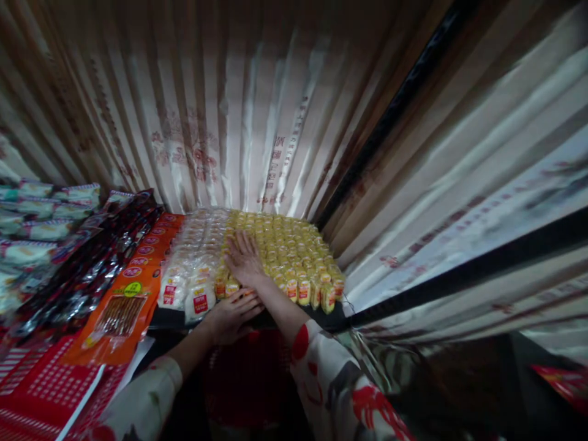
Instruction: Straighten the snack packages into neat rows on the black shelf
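Rows of small yellow-wrapped packs (294,245) stand close together on a dark surface. My right hand (245,260) lies flat over their left part with its fingers stretched out. Lower down, my left hand (233,317) is at the front edge of these packs, close under my right wrist, its fingers extended. Whether its fingertips touch the packs, I cannot tell. Directly left of the yellow packs are rows of clear-wrapped white packs (199,245) with red labels at the front. Neither hand holds anything that I can see.
Orange snack packets (124,294) overlap in a row further left, beside dark shiny packets (96,263) and white packets (41,211). A red plastic basket (50,380) is at the lower left. Pale pleated sheeting (257,122) with red print rises behind, crossed by a dark bar (395,104).
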`<state>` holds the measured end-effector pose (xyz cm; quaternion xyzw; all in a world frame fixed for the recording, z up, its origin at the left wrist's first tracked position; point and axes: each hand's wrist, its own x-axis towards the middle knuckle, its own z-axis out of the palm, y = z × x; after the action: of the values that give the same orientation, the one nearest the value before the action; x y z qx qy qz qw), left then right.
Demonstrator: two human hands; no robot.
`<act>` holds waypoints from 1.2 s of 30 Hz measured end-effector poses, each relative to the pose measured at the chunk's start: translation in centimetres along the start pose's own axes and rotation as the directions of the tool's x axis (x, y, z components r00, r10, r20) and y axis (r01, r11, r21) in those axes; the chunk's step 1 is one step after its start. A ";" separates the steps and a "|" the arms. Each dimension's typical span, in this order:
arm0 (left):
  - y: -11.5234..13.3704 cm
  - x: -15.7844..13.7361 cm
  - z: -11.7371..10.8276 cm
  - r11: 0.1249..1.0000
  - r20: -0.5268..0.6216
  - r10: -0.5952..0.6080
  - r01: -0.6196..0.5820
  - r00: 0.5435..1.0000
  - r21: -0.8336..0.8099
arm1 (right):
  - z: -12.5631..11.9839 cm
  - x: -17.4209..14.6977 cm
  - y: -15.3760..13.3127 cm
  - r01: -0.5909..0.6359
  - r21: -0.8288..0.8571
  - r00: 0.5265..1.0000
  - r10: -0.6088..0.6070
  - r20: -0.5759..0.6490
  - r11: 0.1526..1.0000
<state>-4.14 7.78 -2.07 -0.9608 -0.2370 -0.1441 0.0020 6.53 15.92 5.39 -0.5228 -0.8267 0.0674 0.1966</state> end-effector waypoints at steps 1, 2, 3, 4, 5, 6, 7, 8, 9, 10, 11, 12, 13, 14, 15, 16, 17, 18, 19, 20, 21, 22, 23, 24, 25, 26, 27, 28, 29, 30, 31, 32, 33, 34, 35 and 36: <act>0.1 0.0 -0.1 1.000 0.000 -0.007 0.007 1.000 -0.006 | -0.6 -0.7 0.0 -0.014 0.031 0.993 0.018 -0.113 0.999; 0.1 -0.1 -0.1 1.000 -0.007 -0.015 0.015 1.000 -0.012 | -1.1 -1.7 0.0 -0.041 0.068 0.972 0.056 -0.229 0.997; 0.1 -0.2 -0.2 1.000 -0.017 -0.019 0.019 1.000 -0.016 | -1.4 -3.0 0.1 -0.074 0.109 0.939 0.106 -0.326 0.991; 0.2 -0.2 -0.2 1.000 -0.030 -0.022 0.021 0.999 -0.016 | -1.6 -4.5 0.4 -0.109 0.156 0.900 0.164 -0.404 0.982; 0.2 -0.3 -0.3 1.000 -0.040 -0.017 0.016 0.999 -0.010 | -1.6 -6.3 0.7 -0.116 0.190 0.873 0.191 -0.450 0.975; 0.2 -0.3 -0.4 1.000 -0.044 -0.005 0.006 0.999 0.002 | -1.5 -8.1 1.2 -0.106 0.203 0.867 0.190 -0.460 0.973; 0.3 -0.3 -0.5 1.000 -0.041 0.011 -0.010 0.999 0.018 | -1.2 -10.0 1.7 -0.100 0.208 0.863 0.189 -0.468 0.973; 0.3 -0.3 -0.7 0.999 -0.030 0.030 -0.028 0.999 0.037 | -0.9 -11.9 2.3 -0.113 0.215 0.850 0.207 -0.485 0.970; 0.4 -0.3 -0.9 0.997 -0.015 0.049 -0.048 0.999 0.058 | -0.4 -13.7 3.0 -0.136 0.223 0.835 0.233 -0.499 0.965; 0.4 -0.3 -1.1 0.995 0.000 0.063 -0.063 0.998 0.080 | 0.0 -15.3 3.6 -0.163 0.230 0.817 0.262 -0.513 0.959; 0.5 -0.2 -1.3 0.992 0.013 0.074 -0.075 0.997 0.101 | 0.4 -16.6 4.2 -0.192 0.227 0.800 0.286 -0.527 0.955; 0.5 -0.2 -1.4 0.989 0.022 0.081 -0.083 0.996 0.121 | 0.8 -17.8 4.7 -0.217 0.206 0.809 0.294 -0.509 0.954; 0.5 -0.3 -1.4 0.986 0.027 0.087 -0.090 0.996 0.139 | 1.1 -18.8 5.2 -0.247 0.191 0.802 0.311 -0.510 0.950; 0.4 -0.3 -1.4 0.983 0.028 0.094 -0.097 0.995 0.155 | 1.4 -19.5 5.6 -0.284 0.182 0.782 0.337 -0.524 0.942; 0.3 -0.4 -1.4 0.980 0.026 0.103 -0.106 0.994 0.168 | 1.6 -20.1 5.9 -0.321 0.174 0.759 0.363 -0.540 0.931; 0.2 -0.5 -1.4 0.977 0.024 0.115 -0.117 0.993 0.179 | 1.7 -20.5 6.2 -0.355 0.170 0.730 0.386 -0.564 0.919; 0.1 -0.5 -1.3 0.973 0.022 0.130 -0.132 0.991 0.192 | 1.8 -20.7 6.4 -0.381 0.166 0.706 0.402 -0.583 0.910; 0.1 -0.5 -1.3 0.968 0.019 0.147 -0.147 0.989 0.204 | 1.9 -20.9 6.5 -0.395 0.162 0.693 0.409 -0.594 0.904; 0.2 -0.5 -1.3 0.963 0.017 0.162 -0.161 0.987 0.216 | 2.0 -21.1 6.6 -0.399 0.155 0.692 0.408 -0.595 0.904; 0.4 -0.4 -1.3 0.959 0.013 0.175 -0.173 0.985 0.225 | 2.1 -21.1 6.6 -0.395 0.150 0.700 0.403 -0.590 0.906; 0.8 -0.2 -1.2 0.956 0.010 0.184 -0.181 0.983 0.229 | 2.2 -21.2 6.6 -0.386 0.148 0.713 0.397 -0.579 0.910; 1.2 0.0 -1.1 0.956 0.009 0.188 -0.185 0.982 0.228 | 2.4 -21.1 6.5 -0.376 0.149 0.725 0.391 -0.568 0.914; 1.7 0.3 -0.9 0.958 0.011 0.187 -0.185 0.982 0.221 | 2.5 -21.0 6.4 -0.368 0.153 0.734 0.388 -0.558 0.917; 2.3 0.7 -0.6 0.960 0.013 0.184 -0.183 0.983 0.212 | 2.7 -20.8 6.3 -0.363 0.160 0.740 0.388 -0.549 0.918; 2.8 1.1 -0.2 0.964 0.014 0.174 -0.173 0.985 0.203 | 2.8 -20.5 6.2 -0.360 0.169 0.746 0.392 -0.539 0.918; 3.3 1.5 0.3 0.967 0.009 0.160 -0.158 0.987 0.197 | 2.8 -20.2 6.1 -0.359 0.180 0.751 0.398 -0.527 0.916; 3.7 1.9 0.7 0.971 -0.003 0.139 -0.136 0.990 0.196 | 2.9 -19.8 6.1 -0.360 0.192 0.756 0.406 -0.513 0.913; 3.9 2.2 1.2 0.974 -0.019 0.115 -0.109 0.993 0.197 | 2.8 -19.4 6.1 -0.362 0.206 0.760 0.415 -0.500 0.909; 4.0 2.5 1.5 0.976 -0.035 0.094 -0.085 0.995 0.199 | 2.8 -19.0 6.1 -0.364 0.218 0.763 0.424 -0.487 0.906; 4.1 2.8 1.8 0.977 -0.047 0.078 -0.067 0.996 0.200 | 2.7 -18.6 6.1 -0.366 0.228 0.765 0.431 -0.479 0.903; 4.0 2.9 2.0 0.978 -0.056 0.069 -0.056 0.996 0.200 | 2.6 -18.2 6.2 -0.365 0.236 0.765 0.435 -0.475 0.900; 3.9 3.1 2.1 0.979 -0.061 0.067 -0.054 0.996 0.197 | 2.5 -17.9 6.2 -0.364 0.244 0.763 0.438 -0.475 0.899; 3.8 3.2 2.0 0.980 -0.062 0.071 -0.058 0.996 0.191 | 2.5 -17.7 6.2 -0.361 0.253 0.759 0.441 -0.479 0.897; 3.7 3.3 2.0 0.981 -0.060 0.080 -0.068 0.995 0.181 | 2.4 -17.5 6.2 -0.356 0.264 0.754 0.443 -0.485 0.896; 3.6 3.4 1.9 0.982 -0.056 0.087 -0.076 0.995 0.170 | 2.4 -17.4 6.2 -0.349 0.278 0.749 0.444 -0.492 0.895; 3.5 3.5 1.8 0.984 -0.051 0.091 -0.081 0.995 0.160 | 2.4 -17.3 6.2 -0.339 0.292 0.745 0.445 -0.498 0.894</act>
<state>0.94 6.41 -2.63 -0.9624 -0.2057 -0.1526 0.0909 17.26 3.43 -3.21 -0.6616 -0.5953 0.0291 0.4551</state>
